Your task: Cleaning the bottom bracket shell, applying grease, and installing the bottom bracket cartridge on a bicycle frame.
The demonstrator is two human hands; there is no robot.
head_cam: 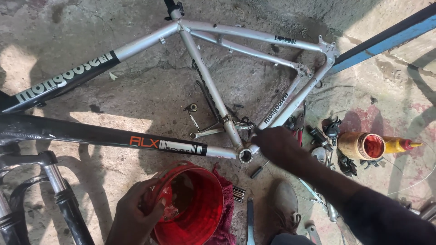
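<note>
**Notably, a bare frame worked on the ground: hazards of grit and spilled grease**

Broadly, the bike frame [200,54] lay flat on a rough concrete floor [150,90], its silver rear triangle pointing away from the wearer and its black down tube running off to the left. The suspension fork [54,181] lay at the lower left. Because the frame rested unsupported on its side, it could have rocked or slid under any sideways push at the shell.

The red bucket [200,204] sat on a dark red rag [227,213] just below the down tube. The left hand [136,213] gripped its near rim, fingers curled over the edge and into the tub. The bucket appeared tilted towards that hand; a firmer pull might have tipped its contents onto the floor.

The right hand [277,145] was closed at the bottom bracket shell [245,155], touching the junction where the chainstays met it. Whether it pinched a small part could not be told. Grease carried there on gritty fingers could have fouled the open shell.

A grease tub [363,145] lay on its side, mouth open, near a yellow bottle [399,145]; dust might readily have entered it. Loose wrenches [204,132] lay beside the seat tube, underfoot and easily kicked.
</note>
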